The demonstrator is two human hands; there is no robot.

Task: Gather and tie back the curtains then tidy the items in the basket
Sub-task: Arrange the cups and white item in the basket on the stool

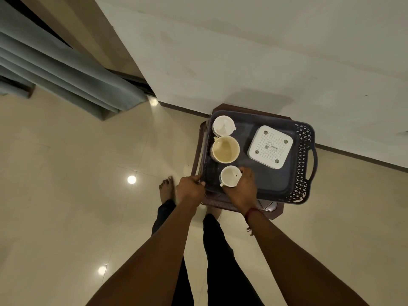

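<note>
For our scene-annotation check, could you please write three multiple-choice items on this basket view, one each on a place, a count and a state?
1. Where does the white square device lie in the basket?
A. on the right side
B. inside the large cup
C. on the floor

2. How many cups are in the basket?
A. one
B. three
C. five

3. What is the right hand doing?
A. hanging free
B. gripping the small cup
C. holding the curtain

Answers:
1 A, it sits right of the cups.
2 B, three stand along the left side.
3 B, its fingers wrap the nearest cup, while the left hand grips the basket's rim.
</note>
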